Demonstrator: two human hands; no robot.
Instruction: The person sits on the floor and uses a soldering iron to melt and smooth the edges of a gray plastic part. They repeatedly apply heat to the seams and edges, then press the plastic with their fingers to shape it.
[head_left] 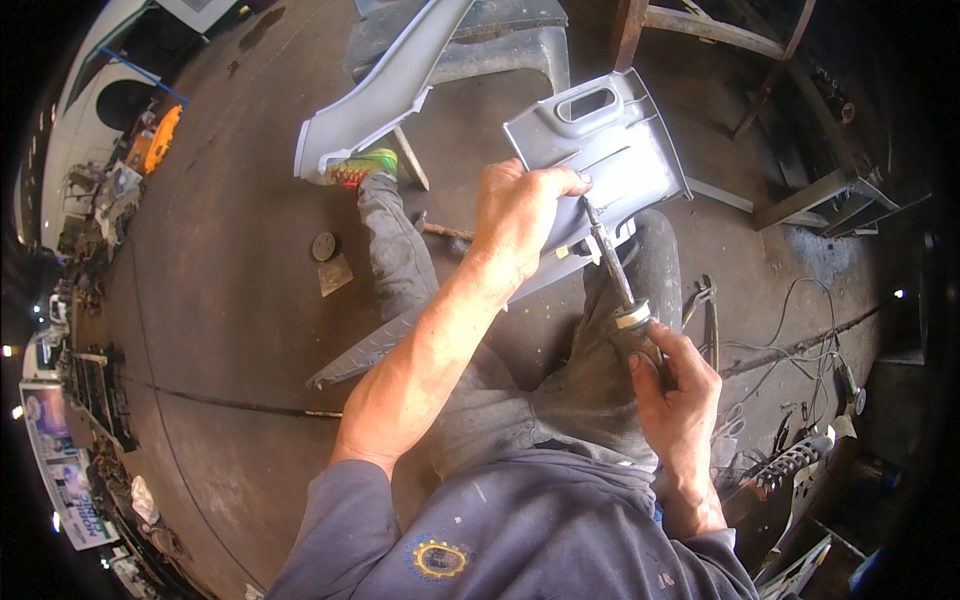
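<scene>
A grey plastic trim panel [640, 150] with an oval slot lies tilted over my right knee. My left hand [515, 215] is closed on its near left edge, thumb pressed on top. My right hand [682, 390] grips the handle of a soldering iron [612, 260] with a long metal shaft and a pale collar. The iron's tip meets the panel just beside my left thumb. A narrower part of the panel runs down to the left, partly hidden behind my left forearm.
A long curved grey trim piece [375, 95] leans against a grey plastic stool [500, 60] ahead. Rusty metal frames [715, 30] stand at the far right. Cables [800, 345] and metal parts [800, 460] lie on the right; a hammer [445, 230] lies beyond my left forearm.
</scene>
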